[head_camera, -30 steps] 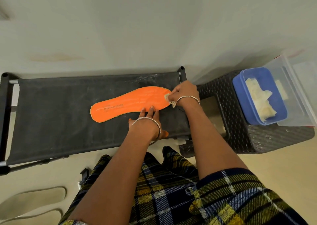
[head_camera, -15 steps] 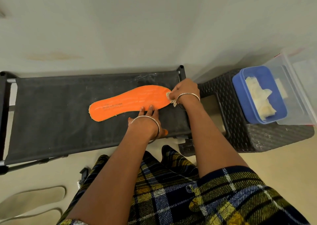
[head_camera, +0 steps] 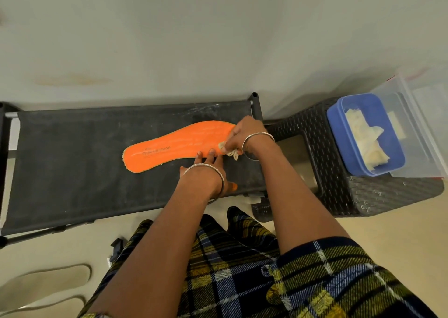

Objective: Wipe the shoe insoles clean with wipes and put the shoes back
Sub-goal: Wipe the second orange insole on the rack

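Note:
An orange insole [head_camera: 174,145] lies flat on the black fabric shelf of a shoe rack [head_camera: 72,162], its toe end to the right. My left hand [head_camera: 208,169] presses its near edge with straight fingers. My right hand [head_camera: 242,135] grips a crumpled whitish wipe [head_camera: 229,151] against the insole's toe end, near its lower right edge. Most of the wipe is hidden under the fingers.
A dark woven stool [head_camera: 358,191] stands to the right of the rack. On it sits a blue tub [head_camera: 339,133] of folded wipes inside a clear plastic box [head_camera: 417,114]. Two pale insoles [head_camera: 46,281] lie on the floor at lower left. A wall rises behind.
My right hand has slid the wipe down along the insole's toe end toward me. The left hand stays pressed on the near edge.

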Demonstrator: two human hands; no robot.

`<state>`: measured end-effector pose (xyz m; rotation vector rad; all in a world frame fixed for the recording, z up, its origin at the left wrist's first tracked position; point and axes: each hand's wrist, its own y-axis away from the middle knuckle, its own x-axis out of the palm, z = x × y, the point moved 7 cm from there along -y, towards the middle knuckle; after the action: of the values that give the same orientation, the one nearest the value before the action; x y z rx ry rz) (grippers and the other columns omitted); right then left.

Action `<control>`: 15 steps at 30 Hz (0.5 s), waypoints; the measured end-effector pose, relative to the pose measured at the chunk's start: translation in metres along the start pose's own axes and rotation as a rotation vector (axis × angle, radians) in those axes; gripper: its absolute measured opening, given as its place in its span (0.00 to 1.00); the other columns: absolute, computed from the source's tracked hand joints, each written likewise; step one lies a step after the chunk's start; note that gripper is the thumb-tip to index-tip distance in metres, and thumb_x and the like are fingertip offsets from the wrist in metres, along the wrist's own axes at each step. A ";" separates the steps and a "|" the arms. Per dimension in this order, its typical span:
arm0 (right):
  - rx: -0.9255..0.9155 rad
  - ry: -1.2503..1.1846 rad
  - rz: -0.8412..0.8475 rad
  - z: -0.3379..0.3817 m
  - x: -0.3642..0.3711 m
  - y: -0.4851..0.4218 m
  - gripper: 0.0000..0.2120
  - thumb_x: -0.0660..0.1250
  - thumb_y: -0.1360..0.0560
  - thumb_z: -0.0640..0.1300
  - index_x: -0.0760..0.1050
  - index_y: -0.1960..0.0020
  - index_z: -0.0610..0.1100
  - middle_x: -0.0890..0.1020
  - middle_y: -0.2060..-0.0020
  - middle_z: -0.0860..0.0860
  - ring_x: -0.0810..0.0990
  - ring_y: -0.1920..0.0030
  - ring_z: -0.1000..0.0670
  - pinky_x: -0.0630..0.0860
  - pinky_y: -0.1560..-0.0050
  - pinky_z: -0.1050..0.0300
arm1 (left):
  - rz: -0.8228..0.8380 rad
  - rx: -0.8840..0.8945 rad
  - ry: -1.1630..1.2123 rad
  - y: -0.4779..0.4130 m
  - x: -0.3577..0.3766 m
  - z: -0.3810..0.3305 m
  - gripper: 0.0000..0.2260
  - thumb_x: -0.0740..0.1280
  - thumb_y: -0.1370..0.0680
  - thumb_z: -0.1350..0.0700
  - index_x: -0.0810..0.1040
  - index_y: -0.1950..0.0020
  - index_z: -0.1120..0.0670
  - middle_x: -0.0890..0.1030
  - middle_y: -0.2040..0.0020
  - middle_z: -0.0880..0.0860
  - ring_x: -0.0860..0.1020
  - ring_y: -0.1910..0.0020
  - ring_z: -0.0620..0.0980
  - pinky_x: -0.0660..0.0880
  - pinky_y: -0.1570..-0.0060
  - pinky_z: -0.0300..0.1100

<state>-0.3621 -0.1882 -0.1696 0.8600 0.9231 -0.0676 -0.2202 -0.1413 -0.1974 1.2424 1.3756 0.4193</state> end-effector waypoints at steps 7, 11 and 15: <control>-0.048 -0.120 -0.304 -0.008 -0.031 0.006 0.03 0.76 0.32 0.41 0.86 0.60 0.48 0.86 0.58 0.48 0.84 0.55 0.47 0.80 0.51 0.55 | -0.020 0.021 0.044 0.012 -0.007 0.001 0.42 0.61 0.22 0.37 0.37 0.21 0.50 0.36 0.21 0.48 0.38 0.22 0.57 0.50 0.25 0.60; -0.168 -0.038 -0.061 0.003 -0.009 0.008 0.04 0.78 0.37 0.41 0.86 0.64 0.48 0.86 0.65 0.50 0.85 0.61 0.50 0.83 0.52 0.53 | -0.021 0.018 0.019 0.009 -0.006 0.001 0.43 0.61 0.23 0.36 0.37 0.21 0.51 0.36 0.21 0.49 0.37 0.22 0.57 0.50 0.25 0.60; -0.149 -0.064 -0.360 -0.003 -0.032 0.006 0.03 0.75 0.33 0.40 0.87 0.60 0.47 0.87 0.60 0.49 0.84 0.55 0.45 0.81 0.50 0.50 | -0.015 0.026 0.027 0.010 -0.007 0.000 0.42 0.61 0.22 0.36 0.37 0.21 0.51 0.36 0.21 0.48 0.38 0.22 0.57 0.50 0.25 0.60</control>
<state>-0.3819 -0.1920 -0.1438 0.5435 1.0009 -0.3315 -0.2172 -0.1431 -0.1856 1.2504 1.4166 0.4101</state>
